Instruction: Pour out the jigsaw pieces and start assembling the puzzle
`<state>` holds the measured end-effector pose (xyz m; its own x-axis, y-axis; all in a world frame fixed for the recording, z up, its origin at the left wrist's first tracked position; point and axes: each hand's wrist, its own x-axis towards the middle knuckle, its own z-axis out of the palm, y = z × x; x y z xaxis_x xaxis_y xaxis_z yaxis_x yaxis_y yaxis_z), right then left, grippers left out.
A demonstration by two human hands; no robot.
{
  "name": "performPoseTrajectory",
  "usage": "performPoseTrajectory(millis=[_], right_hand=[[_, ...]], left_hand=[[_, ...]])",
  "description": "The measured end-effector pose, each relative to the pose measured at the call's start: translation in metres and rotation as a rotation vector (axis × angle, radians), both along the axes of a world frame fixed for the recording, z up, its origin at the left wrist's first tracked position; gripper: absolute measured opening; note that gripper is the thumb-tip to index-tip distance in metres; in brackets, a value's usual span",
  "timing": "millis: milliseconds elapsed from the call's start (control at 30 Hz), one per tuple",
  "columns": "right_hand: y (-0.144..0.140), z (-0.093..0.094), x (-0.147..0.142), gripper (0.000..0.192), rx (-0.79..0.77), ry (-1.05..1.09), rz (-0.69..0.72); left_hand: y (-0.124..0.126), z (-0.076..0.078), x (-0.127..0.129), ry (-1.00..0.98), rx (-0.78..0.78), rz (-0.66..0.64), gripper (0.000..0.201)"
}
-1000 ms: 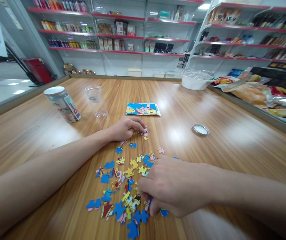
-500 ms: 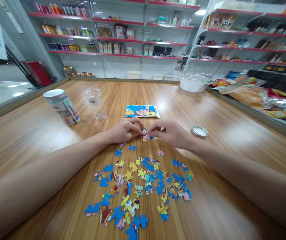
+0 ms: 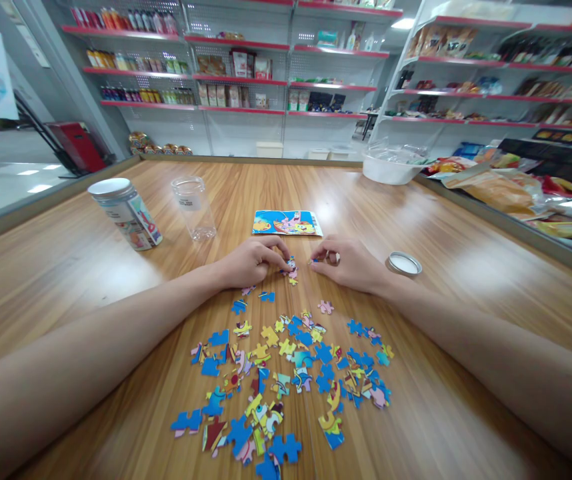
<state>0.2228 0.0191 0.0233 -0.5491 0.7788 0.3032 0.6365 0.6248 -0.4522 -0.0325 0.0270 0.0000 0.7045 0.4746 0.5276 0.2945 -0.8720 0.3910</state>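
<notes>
Several joined puzzle pieces (image 3: 293, 272) in pink, blue and yellow lie on the wooden table just below the picture card. My left hand (image 3: 253, 262) is closed, with its thumb and forefinger at the left side of these joined pieces. A short gap to the right, my right hand (image 3: 353, 265) pinches a small puzzle piece (image 3: 315, 261) with some blue on it, mostly hidden by the fingertips. Many loose puzzle pieces (image 3: 239, 433), blue, yellow, pink and red, are spread nearer to me, some overlapping. The cartoon picture card (image 3: 287, 223) lies flat beyond my hands.
A printed canister (image 3: 133, 217) and a clear plastic jar (image 3: 195, 210) stand at the left. To the right lies a round metal lid (image 3: 405, 263). A white basin (image 3: 391, 170) is at the back right, beside packaged goods (image 3: 496, 190). Stocked shelves (image 3: 239, 80) line the back.
My right hand has drawn away to the right from the joined pieces, with a small puzzle piece between its fingertips. My left hand has stayed at the joined pieces.
</notes>
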Motion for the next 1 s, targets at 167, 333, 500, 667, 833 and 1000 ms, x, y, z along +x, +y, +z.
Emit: performPoseTrajectory(millis=[167, 333, 500, 667, 833, 1000], right_hand=[[0.005, -0.009, 0.000, 0.011, -0.052, 0.034, -0.029], [0.007, -0.015, -0.005, 0.014, -0.090, 0.081, -0.055], [0.006, -0.014, -0.014, 0.016, -0.068, 0.079, -0.040], [0.005, -0.014, -0.015, 0.022, -0.031, 0.071, 0.015], [0.002, -0.013, -0.012, 0.021, 0.011, 0.093, 0.039], [0.002, -0.013, -0.011, 0.014, 0.051, 0.087, 0.054]], left_hand=[[-0.001, 0.000, 0.001, 0.028, -0.001, 0.012, 0.056], [-0.002, 0.001, 0.001, 0.043, -0.028, -0.005, 0.057], [0.000, 0.000, 0.001, 0.035, -0.025, -0.012, 0.055], [0.001, -0.001, 0.001, 0.032, -0.010, -0.008, 0.053], [0.000, -0.001, 0.002, 0.017, -0.011, -0.011, 0.048], [0.000, 0.000, 0.001, 0.034, -0.004, -0.009, 0.053]])
